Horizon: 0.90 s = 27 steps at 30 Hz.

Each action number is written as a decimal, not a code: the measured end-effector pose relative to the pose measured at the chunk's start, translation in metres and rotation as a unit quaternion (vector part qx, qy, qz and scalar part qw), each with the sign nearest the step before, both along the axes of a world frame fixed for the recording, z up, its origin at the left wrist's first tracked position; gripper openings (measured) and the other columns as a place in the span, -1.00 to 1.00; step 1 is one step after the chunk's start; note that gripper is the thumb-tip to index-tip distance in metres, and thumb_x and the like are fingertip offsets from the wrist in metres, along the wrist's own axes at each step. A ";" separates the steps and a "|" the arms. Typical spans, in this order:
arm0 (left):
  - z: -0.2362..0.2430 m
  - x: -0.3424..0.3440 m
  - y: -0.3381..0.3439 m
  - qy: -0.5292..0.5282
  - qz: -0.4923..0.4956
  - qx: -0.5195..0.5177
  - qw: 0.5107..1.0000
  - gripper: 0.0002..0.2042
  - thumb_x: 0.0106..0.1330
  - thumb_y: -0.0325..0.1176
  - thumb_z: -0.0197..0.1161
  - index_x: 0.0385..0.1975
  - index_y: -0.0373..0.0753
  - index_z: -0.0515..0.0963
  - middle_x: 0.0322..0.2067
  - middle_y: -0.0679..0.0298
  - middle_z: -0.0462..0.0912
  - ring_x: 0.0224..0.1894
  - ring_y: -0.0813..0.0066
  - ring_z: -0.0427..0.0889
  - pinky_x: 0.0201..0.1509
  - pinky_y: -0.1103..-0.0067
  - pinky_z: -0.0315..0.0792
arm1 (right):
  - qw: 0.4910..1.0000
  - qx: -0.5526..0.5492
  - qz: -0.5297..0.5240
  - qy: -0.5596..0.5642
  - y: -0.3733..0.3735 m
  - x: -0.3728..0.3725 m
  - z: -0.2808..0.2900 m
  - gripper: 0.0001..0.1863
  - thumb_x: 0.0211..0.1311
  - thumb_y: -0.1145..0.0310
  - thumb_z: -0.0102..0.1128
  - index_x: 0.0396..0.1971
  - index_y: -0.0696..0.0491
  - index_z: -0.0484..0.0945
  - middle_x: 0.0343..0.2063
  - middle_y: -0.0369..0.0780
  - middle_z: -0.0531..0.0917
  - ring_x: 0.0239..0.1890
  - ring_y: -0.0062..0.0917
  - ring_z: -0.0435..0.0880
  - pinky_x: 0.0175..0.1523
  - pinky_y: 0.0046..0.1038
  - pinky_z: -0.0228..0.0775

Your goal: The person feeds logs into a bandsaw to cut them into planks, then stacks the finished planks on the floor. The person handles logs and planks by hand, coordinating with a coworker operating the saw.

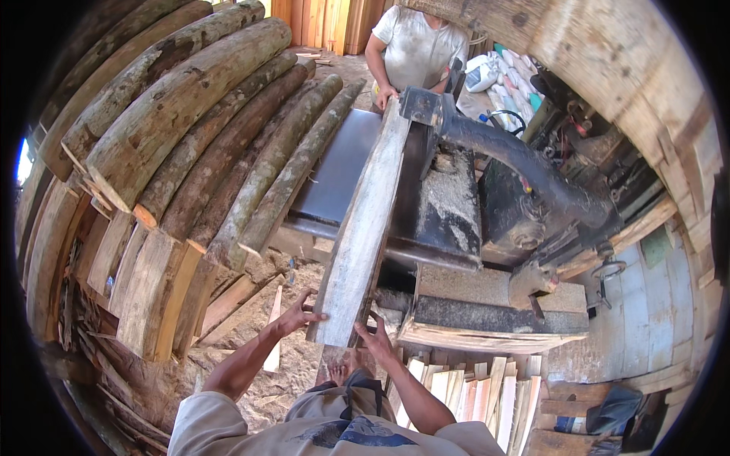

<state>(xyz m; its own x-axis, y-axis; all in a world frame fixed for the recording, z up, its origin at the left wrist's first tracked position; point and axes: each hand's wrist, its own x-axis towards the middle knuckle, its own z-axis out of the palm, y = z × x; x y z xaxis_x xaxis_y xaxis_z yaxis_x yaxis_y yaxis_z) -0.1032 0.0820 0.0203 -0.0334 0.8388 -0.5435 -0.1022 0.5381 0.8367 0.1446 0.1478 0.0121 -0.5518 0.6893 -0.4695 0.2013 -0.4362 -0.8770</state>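
Note:
A long, pale sawn wood plank (361, 228) with darker edges lies across the dark metal table (332, 178) of a large woodworking machine, its near end jutting out past the table edge toward me. My left hand (299, 314) grips that end at its left edge, thumb on the upper face. On the opposite edge my right hand (375, 339) holds the same end, its fingers partly hidden below the wood. At the far end, a co-worker's hand (385, 96) touches the plank beside the machine's upper head (422, 105).
Bark-covered logs (190, 106) are stacked at the left, above squared timbers (156, 292). The machine's curved arm (532, 144) and sawdust-covered bed (450, 205) stand right of the plank. Cut strips (487, 399) stand below right. Sawdust and offcuts cover the floor (255, 380).

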 end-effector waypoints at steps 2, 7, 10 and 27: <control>0.006 0.011 -0.025 -0.010 0.004 0.009 1.000 0.02 -0.09 -0.09 0.46 0.30 -0.18 -0.12 0.03 -0.08 0.40 0.07 0.12 0.41 0.05 0.24 0.34 | 1.000 0.024 -0.004 -0.014 -0.026 0.011 -0.021 -0.03 0.03 -0.15 0.23 0.27 0.02 -0.10 0.07 0.05 0.37 0.03 -0.24 0.48 -0.08 -0.21 0.53; -0.001 0.022 -0.097 -0.006 0.005 0.005 1.000 -0.01 -0.10 -0.08 0.47 0.29 -0.14 -0.07 -0.02 -0.02 0.46 0.02 0.17 0.45 0.02 0.27 0.34 | 0.999 -0.039 -0.016 0.023 -0.100 0.021 0.022 -0.04 0.04 -0.12 0.24 0.26 0.03 -0.10 0.05 0.06 0.35 0.06 -0.23 0.44 -0.11 -0.22 0.55; -0.010 0.036 -0.139 -0.007 0.001 0.012 1.000 -0.06 -0.11 -0.07 0.47 0.25 -0.10 -0.01 -0.06 0.00 0.49 0.01 0.19 0.44 0.01 0.28 0.33 | 1.000 -0.018 -0.012 0.015 -0.140 0.037 0.001 -0.05 0.04 -0.11 0.24 0.26 0.02 -0.10 0.02 0.02 0.38 0.04 -0.25 0.46 -0.13 -0.22 0.55; -0.009 0.116 -0.362 0.005 -0.004 -0.034 0.999 -0.10 0.05 -0.15 0.39 0.27 -0.20 -0.13 -0.04 0.06 0.50 0.04 0.20 0.45 0.04 0.19 0.32 | 1.000 -0.020 -0.006 -0.013 -0.366 0.115 0.003 -0.03 -0.02 -0.05 0.33 0.25 0.08 -0.02 -0.03 0.01 0.42 -0.09 -0.32 0.51 -0.19 -0.41 0.49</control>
